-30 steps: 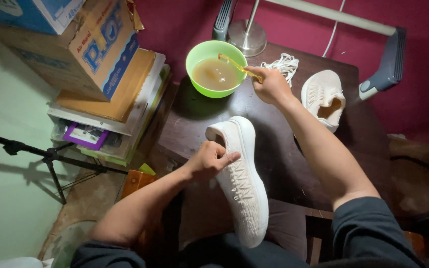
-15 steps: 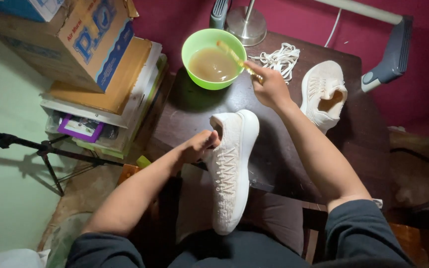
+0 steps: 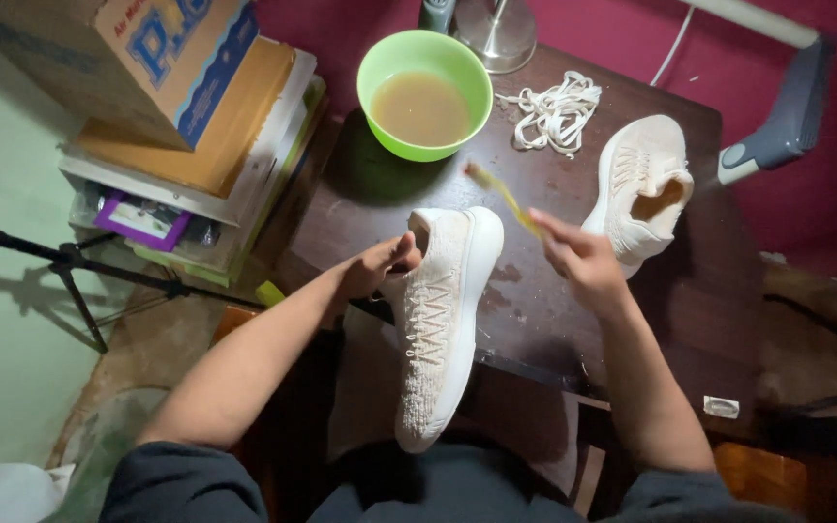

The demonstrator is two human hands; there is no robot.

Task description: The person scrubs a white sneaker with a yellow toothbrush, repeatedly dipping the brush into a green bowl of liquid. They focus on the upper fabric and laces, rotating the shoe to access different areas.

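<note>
At far left a tripod (image 3: 70, 266) stands by a stack of boxes (image 3: 186, 107). The left hand (image 3: 375, 266) pinches the heel of a cream shoe (image 3: 438, 320), which lies with its heel on the dark bench (image 3: 573, 310) and its toe over the edge toward the lap. Behind it sits a green bowl (image 3: 425, 92) of murky water. The right hand (image 3: 578, 257) is closed on a yellow brush (image 3: 506, 199), raised just above the shoe's heel. To scrub well, I judge the left hand should keep the heel pinned while the bristles work in short strokes along the knit. Right of that lie loose laces (image 3: 554, 111) and a second shoe (image 3: 641, 189). The brush is motion-blurred, so its bristles are hard to make out; the shoe's toe is partly lost in shadow.
</note>
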